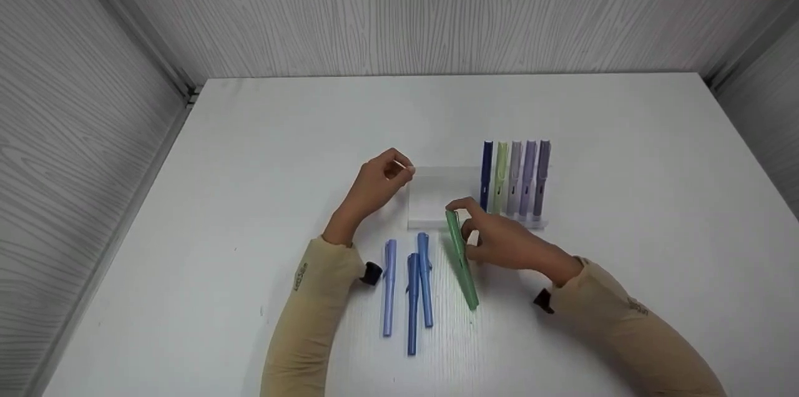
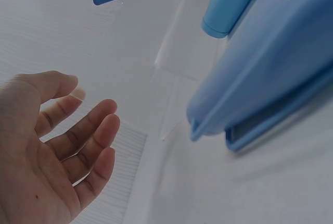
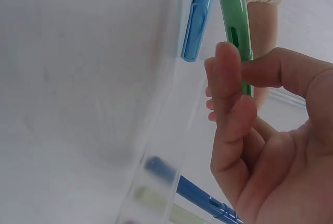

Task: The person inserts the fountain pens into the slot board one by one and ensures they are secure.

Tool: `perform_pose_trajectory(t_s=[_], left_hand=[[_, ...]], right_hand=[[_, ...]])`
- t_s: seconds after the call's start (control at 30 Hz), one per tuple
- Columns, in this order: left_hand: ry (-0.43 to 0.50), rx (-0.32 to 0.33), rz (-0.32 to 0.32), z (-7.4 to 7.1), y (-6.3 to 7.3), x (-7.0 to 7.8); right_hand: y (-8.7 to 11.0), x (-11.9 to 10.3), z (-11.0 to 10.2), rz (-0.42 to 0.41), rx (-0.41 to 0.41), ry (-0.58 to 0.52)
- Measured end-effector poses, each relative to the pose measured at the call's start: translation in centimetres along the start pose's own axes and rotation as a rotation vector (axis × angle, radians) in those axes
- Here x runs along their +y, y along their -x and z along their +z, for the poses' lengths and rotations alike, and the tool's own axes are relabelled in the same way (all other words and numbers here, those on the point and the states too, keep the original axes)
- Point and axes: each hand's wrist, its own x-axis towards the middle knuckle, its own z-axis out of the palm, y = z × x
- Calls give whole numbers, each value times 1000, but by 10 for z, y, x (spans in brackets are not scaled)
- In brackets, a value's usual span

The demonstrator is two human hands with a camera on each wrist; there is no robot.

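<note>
My right hand pinches a green pen between thumb and fingers. The pen slants in front of a clear pen stand, its upper end by the index finger. At the stand's left side is my left hand, thumb and index fingertips right at the back corner. In the left wrist view the left hand has loosely bent fingers and nothing in them. Three blue pens lie in front of the stand: a light one, a dark one and a mid-blue one.
The right part of the stand carries a row of pens: a navy pen, a yellow-green pen and several purple ones, such as the dark purple pen. A white table lies beneath, with grey wood-grain panels around it.
</note>
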Motion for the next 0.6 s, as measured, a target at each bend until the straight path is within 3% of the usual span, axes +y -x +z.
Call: perform_pose_trajectory(t_s=[0.17,0.6], left_hand=[[17,-7,15,-1,1,0],[-18,3,12,0,0,0]], right_hand=[[2,-2,-9,8,75,-80],[11,-8,-25,-41,192,-103]])
